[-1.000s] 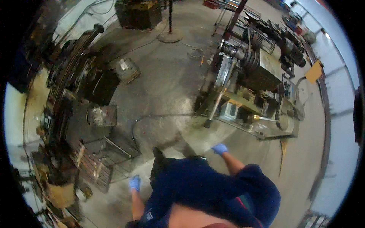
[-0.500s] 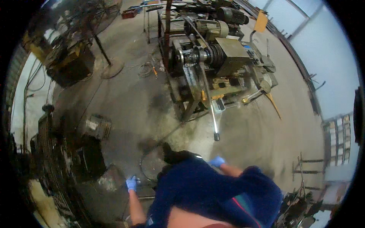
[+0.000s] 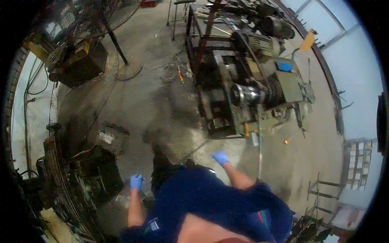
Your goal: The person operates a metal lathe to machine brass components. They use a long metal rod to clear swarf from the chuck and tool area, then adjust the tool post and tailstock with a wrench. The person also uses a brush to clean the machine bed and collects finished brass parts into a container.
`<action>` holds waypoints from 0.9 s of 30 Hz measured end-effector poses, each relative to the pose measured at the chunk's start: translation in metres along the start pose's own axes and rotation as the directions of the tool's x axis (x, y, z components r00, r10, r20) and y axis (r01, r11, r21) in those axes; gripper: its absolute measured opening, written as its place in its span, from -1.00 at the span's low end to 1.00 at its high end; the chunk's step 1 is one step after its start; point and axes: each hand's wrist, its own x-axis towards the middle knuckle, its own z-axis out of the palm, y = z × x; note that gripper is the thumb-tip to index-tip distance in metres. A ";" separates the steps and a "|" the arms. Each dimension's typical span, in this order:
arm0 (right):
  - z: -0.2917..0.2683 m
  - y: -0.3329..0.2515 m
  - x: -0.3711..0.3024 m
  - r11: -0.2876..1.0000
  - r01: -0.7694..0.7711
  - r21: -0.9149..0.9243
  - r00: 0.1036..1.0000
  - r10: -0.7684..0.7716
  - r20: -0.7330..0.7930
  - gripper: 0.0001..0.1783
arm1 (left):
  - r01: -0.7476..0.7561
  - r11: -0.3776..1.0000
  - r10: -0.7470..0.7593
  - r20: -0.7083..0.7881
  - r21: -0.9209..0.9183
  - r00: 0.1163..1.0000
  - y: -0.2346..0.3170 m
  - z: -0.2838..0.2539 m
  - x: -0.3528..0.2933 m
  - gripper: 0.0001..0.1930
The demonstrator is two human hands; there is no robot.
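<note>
The gloved left hand hangs right of the dark box, the right hand left of the long bar jutting near from the machine, presumably for easy reach; both seem empty, fingers too blurred to tell curled from loose

This is a machine workshop: heavy machinery stands on a stained, bare floor. One grimy machine carries a shiny metal spindle, with a finned electric motor behind it. Loose cable lies coiled on the floor, near a large pedestal fan, and a pale panelled wall closes the right side.
</note>
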 end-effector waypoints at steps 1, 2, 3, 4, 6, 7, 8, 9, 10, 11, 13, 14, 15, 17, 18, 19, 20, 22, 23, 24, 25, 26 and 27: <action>-0.013 -0.014 0.021 0.999 0.042 -0.034 0.999 -0.043 -0.031 -0.34 | -0.087 0.995 0.086 0.017 0.058 0.996 0.011 -0.009 0.024 -0.82; -0.029 -0.031 0.041 0.995 0.058 -0.081 0.997 -0.062 -0.048 -0.33 | -0.040 0.997 0.042 0.032 -0.064 0.999 0.024 -0.015 0.049 -0.82; -0.043 -0.049 0.055 0.999 0.036 0.033 0.995 -0.033 -0.093 -0.35 | 0.002 0.982 0.006 0.043 -0.188 0.999 0.035 -0.019 0.070 -0.83; -0.061 -0.071 0.070 0.991 -0.008 0.134 0.993 0.024 -0.119 -0.37 | 0.089 0.952 -0.070 0.073 -0.294 0.995 0.047 -0.031 0.095 -0.83; -0.102 -0.111 0.089 0.982 -0.058 0.180 0.992 0.078 -0.104 -0.39 | 0.089 0.957 -0.066 0.089 -0.276 0.994 0.073 -0.054 0.129 -0.84; -0.125 -0.132 0.100 0.990 -0.061 0.130 0.995 0.071 -0.074 -0.40 | 0.108 0.959 -0.085 0.096 -0.263 0.992 0.087 -0.065 0.145 -0.85; -0.146 -0.152 0.109 0.995 -0.063 0.081 0.997 0.067 -0.044 -0.41 | 0.054 0.968 -0.041 0.059 -0.244 0.997 0.103 -0.077 0.161 -0.85; -0.164 -0.168 0.113 0.984 0.176 -0.041 0.956 -0.180 -0.232 -0.39 | 0.006 0.975 0.000 0.024 -0.224 1.000 0.116 -0.087 0.173 -0.85; -0.182 -0.181 0.122 0.991 0.130 0.014 0.969 -0.124 -0.211 -0.38 | -0.086 0.970 0.084 -0.017 -0.227 0.996 0.126 -0.093 0.181 -0.84; -0.201 -0.193 0.138 0.993 0.111 0.043 0.977 -0.101 -0.188 -0.38 | -0.075 0.985 0.069 -0.040 -0.155 0.997 0.137 -0.101 0.194 -0.82; -0.236 -0.211 0.178 0.989 0.068 0.132 0.990 -0.050 -0.135 -0.36 | -0.066 0.972 0.067 -0.006 -0.223 0.998 0.150 -0.114 0.210 -0.80; -0.251 -0.217 0.205 0.984 0.028 0.174 0.996 -0.013 -0.089 -0.35 | -0.050 0.967 0.054 0.010 -0.251 0.998 0.153 -0.120 0.219 -0.80; -0.268 -0.222 0.240 0.977 0.028 0.210 0.998 -0.014 -0.068 -0.36 | -0.076 0.996 0.078 -0.044 0.050 0.996 0.155 -0.127 0.227 -0.76; -0.287 -0.228 0.304 0.969 -0.015 0.247 1.000 0.018 -0.012 -0.39 | -0.120 0.974 0.136 -0.073 0.190 0.988 0.144 -0.133 0.225 -0.72; -0.296 -0.227 0.344 0.964 -0.040 0.264 0.999 0.038 0.013 -0.41 | -0.190 0.967 0.198 -0.032 0.168 0.980 0.137 -0.134 0.219 -0.70; -0.303 -0.225 0.379 0.958 -0.063 0.279 0.998 0.055 0.037 -0.41 | -0.044 0.965 0.077 -0.120 0.260 0.990 0.128 -0.130 0.211 -0.70; -0.307 -0.224 0.420 0.967 -0.051 0.249 0.998 0.057 -0.017 -0.41 | 0.007 0.934 0.014 -0.055 0.358 0.998 0.118 -0.130 0.201 -0.77; -0.310 -0.225 0.511 0.982 -0.065 0.176 0.994 0.079 -0.078 -0.36 | 0.072 0.790 -0.083 -0.009 0.609 0.996 0.111 -0.116 0.186 -0.74; -0.310 -0.221 0.546 0.968 -0.084 0.236 0.996 0.087 0.000 -0.32 | 0.287 0.845 -0.295 -0.053 0.451 0.954 0.109 -0.102 0.182 -0.75; -0.312 -0.217 0.587 0.952 -0.160 0.259 0.983 0.129 0.132 -0.27 | 0.493 0.831 -0.488 -0.089 0.257 0.868 0.108 -0.086 0.180 -0.75; -0.312 -0.214 0.626 0.962 -0.114 0.248 0.993 0.100 0.068 -0.29 | 0.613 0.782 -0.605 -0.101 0.112 0.790 0.116 -0.070 0.178 -0.75; -0.307 -0.212 0.655 0.971 -0.094 0.222 0.996 0.090 0.031 -0.31 | 0.698 0.716 -0.694 -0.112 -0.004 0.711 0.121 -0.055 0.178 -0.76; -0.303 -0.208 0.691 0.969 -0.097 0.229 0.995 0.089 0.044 -0.31 | 0.756 0.649 -0.760 -0.116 -0.084 0.640 0.132 -0.038 0.180 -0.76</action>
